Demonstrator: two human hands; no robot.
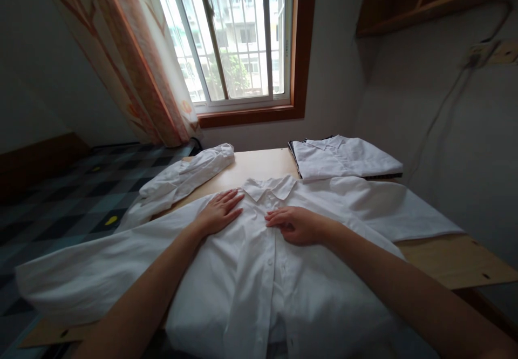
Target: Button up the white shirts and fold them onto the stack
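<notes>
A white collared shirt (251, 272) lies front up, its sleeves spread to both sides and its collar pointing away from me. My left hand (220, 211) rests flat on the shirt beside the collar, fingers spread. Just below the collar, my right hand (294, 224) is at the button placket, its fingers bent and close together at the fabric edge. Whatever lies between those fingertips is too small to make out. Lower down, the two front edges are apart, with small buttons showing on one side.
A wooden board (263, 163) lies under the shirt. Folded white shirts (348, 156) are stacked at the back right; a crumpled white garment (188, 175) lies back left. Beyond are a checkered bed (109, 186), a curtain (133, 56) and a window (243, 40).
</notes>
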